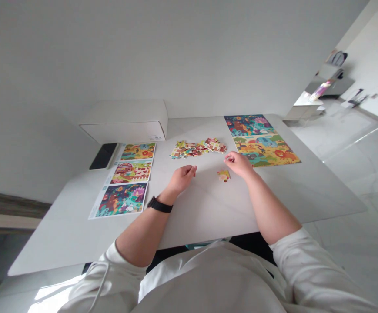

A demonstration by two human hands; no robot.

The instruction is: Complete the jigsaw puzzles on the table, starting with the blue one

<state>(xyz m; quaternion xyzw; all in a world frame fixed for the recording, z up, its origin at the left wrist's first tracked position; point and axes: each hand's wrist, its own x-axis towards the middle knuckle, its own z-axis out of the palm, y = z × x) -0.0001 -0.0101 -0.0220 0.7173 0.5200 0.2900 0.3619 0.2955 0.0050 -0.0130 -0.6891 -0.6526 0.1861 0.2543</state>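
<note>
My left hand (182,177), with a black watch (160,205) on the wrist, hovers over the table in front of the puzzle pile. Its fingers are curled together and no piece shows in them. On the other side, my right hand (237,163) has its fingers pinched; whether something small is between them is hard to make out. Between the hands, closer to the right one, lies a small yellow cluster of joined puzzle pieces (223,175). Beyond both hands is a heap of loose, colourful jigsaw pieces (195,149), several overlapping.
Two finished-looking puzzle pictures (267,150) lie at the right. Three printed reference pictures (132,171) are in a column at the left, beside a dark-screened phone (103,156). A white box (123,130) stands against the wall on the white table (198,213).
</note>
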